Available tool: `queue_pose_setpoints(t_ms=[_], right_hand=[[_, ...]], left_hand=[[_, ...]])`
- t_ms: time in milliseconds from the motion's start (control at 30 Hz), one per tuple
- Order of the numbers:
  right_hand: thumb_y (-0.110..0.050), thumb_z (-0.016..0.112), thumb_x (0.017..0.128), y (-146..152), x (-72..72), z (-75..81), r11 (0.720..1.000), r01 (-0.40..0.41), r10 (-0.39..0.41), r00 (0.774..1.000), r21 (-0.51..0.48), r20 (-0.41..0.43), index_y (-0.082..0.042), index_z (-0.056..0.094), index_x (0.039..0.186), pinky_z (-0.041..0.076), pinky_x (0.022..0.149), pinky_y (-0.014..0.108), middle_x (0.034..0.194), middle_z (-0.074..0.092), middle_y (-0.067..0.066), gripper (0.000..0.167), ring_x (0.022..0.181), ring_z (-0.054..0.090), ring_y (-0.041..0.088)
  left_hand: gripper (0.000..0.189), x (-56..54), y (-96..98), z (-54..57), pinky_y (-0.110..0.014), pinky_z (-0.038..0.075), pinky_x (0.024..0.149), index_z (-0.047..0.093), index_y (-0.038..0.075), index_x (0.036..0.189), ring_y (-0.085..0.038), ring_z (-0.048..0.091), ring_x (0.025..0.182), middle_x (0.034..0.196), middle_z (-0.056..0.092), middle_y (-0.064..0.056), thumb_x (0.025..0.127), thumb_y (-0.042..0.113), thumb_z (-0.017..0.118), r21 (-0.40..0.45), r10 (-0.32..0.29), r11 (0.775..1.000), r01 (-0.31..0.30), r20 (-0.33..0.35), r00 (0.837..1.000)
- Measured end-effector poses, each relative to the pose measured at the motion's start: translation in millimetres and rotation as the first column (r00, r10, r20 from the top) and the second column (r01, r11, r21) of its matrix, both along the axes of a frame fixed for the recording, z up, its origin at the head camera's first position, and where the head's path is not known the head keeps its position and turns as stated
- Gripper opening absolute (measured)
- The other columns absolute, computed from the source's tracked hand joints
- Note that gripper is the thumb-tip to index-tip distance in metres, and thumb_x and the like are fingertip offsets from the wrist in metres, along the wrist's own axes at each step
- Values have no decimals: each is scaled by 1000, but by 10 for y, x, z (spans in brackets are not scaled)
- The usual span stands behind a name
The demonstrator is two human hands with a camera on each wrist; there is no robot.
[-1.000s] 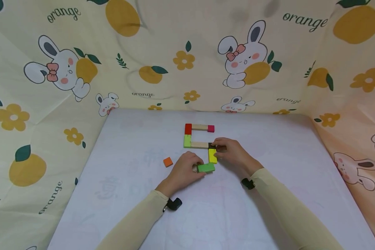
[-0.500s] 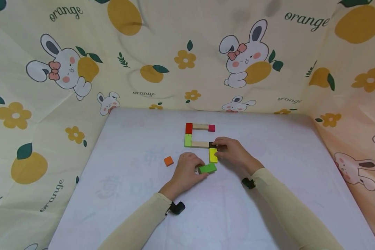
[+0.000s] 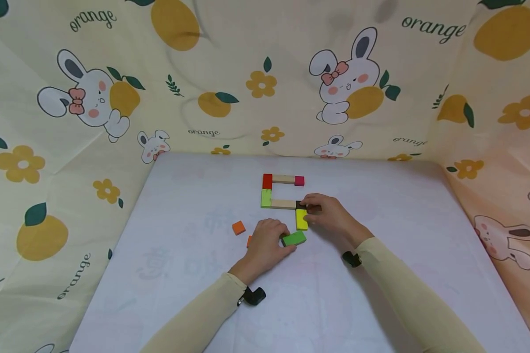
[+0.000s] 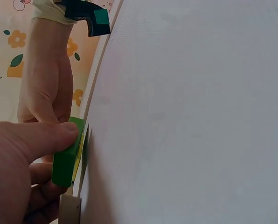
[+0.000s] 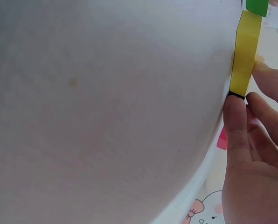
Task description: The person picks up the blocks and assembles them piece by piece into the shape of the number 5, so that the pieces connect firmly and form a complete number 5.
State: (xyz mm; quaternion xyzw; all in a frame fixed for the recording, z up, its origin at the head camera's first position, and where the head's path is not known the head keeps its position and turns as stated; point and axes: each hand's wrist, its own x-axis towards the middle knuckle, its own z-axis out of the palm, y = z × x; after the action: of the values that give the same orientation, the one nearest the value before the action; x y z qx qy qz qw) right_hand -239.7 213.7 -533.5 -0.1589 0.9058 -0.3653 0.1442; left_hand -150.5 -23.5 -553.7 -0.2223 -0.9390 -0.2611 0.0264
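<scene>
My left hand (image 3: 265, 247) pinches a green block (image 3: 294, 239) between thumb and fingers, at the near end of a yellow block (image 3: 302, 219). In the left wrist view the thumb lies across the green block's face. My right hand (image 3: 329, 214) steadies the yellow block and the small black block (image 3: 298, 205) behind it. The right wrist view shows its thumb (image 5: 269, 81) against the yellow side and fingertips at the black block, mostly hidden. A wooden bar (image 3: 283, 204) joins the black block to a lime block (image 3: 266, 198).
A red block (image 3: 267, 181), another wooden bar (image 3: 283, 179) and a pink block (image 3: 299, 181) continue the row at the back. An orange block (image 3: 238, 227) lies left of my left hand, with a second orange piece (image 3: 249, 241) partly hidden behind that hand. Printed cloth walls surround the white table (image 3: 194, 196).
My left hand has shifted slightly right with the green block, bringing it close under the yellow one. A second orange piece now shows beside that hand. The right hand stays in place.
</scene>
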Motion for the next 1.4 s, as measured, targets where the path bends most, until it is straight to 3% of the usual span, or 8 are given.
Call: queue_pose_setpoints(t_ms=[200, 733, 1400], right_hand=[[-12, 85, 95, 6, -14, -17, 1000, -1, 1, 1000, -12, 8, -9, 73, 140, 55, 107, 44, 153, 59, 11, 47, 120, 66, 28], [-11, 83, 97, 3, 7, 16, 999, -41, 42, 999, 23, -31, -6, 71, 141, 55, 108, 46, 150, 60, 13, 46, 119, 66, 29], [-10, 84, 96, -42, 27, 65, 990, -80, 90, 992, 112, -88, -3, 71, 141, 57, 103, 45, 143, 63, 12, 47, 114, 65, 27]], left_hand=[[29, 8, 55, -2, -39, 45, 109, 78, 17, 105, -13, 57, 102, 96, 64, 10, 92, 41, 89, -21, 30, 999, -29, 38, 999], [32, 0, 113, -14, -42, 44, 110, 76, 19, 104, -14, 57, 102, 94, 65, 9, 90, 45, 89, -100, 46, 994, -42, 37, 998], [31, -11, 158, 14, -39, 46, 104, 73, 18, 103, -14, 54, 98, 91, 60, 9, 91, 41, 90, -81, 67, 995, -60, 86, 994]])
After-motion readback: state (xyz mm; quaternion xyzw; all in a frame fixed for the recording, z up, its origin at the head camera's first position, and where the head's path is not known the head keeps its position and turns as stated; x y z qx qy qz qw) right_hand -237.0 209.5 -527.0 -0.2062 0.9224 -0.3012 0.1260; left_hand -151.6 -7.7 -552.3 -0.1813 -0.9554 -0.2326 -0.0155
